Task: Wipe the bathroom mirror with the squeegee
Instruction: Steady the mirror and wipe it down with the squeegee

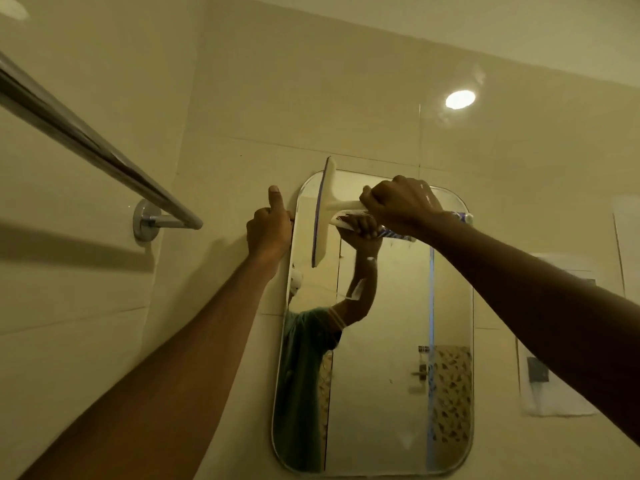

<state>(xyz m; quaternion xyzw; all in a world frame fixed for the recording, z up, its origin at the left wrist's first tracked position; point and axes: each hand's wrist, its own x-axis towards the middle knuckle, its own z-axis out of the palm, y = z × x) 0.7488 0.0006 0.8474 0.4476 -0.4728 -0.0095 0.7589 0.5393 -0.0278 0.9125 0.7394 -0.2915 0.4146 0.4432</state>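
My right hand is a closed fist round the squeegee handle. The blade stands vertical against the mirror at its top-left corner, upper tip poking just above the glass. I reckon it's held that way so a sideways pull clears a full strip across the top. My left hand sits at the mirror's left edge, fingers curled, thumb up along the wall tile. Can't tell if the fingertips hook the rim or just lean there. It's prob bracing the glass vs. the blade's push. The towel rail is off to the left, well apart. Prob an early stroke, w/ most of the glass below still to do.
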